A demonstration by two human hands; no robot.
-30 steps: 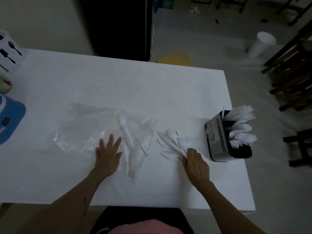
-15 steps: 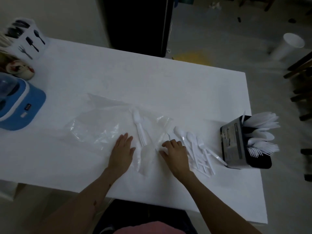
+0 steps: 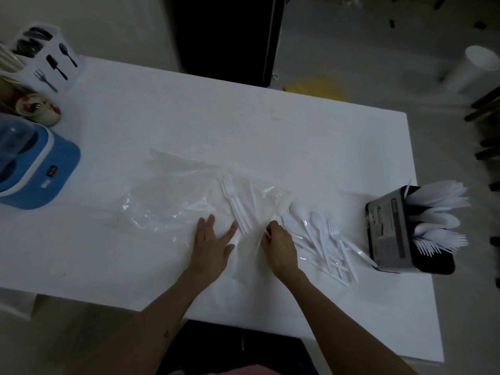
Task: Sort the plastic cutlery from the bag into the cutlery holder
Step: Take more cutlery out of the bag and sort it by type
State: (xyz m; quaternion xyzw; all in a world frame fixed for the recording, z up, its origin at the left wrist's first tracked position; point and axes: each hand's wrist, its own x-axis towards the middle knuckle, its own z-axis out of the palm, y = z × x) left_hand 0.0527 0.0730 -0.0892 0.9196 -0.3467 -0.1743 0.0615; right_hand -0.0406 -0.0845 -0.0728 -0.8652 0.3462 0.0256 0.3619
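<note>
Clear plastic bag [image 3: 173, 201] pinned flat under my spread left hand [image 3: 212, 246] so it won't slide, while my right hand [image 3: 277, 246] pinches cutlery at its mouth; loose pile [image 3: 322, 239] waits beside the holder [image 3: 389, 228].

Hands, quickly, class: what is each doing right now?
Left hand: open, fingers flat on the plastic bag.
Right hand: fingers pinching the bag's edge.
</note>
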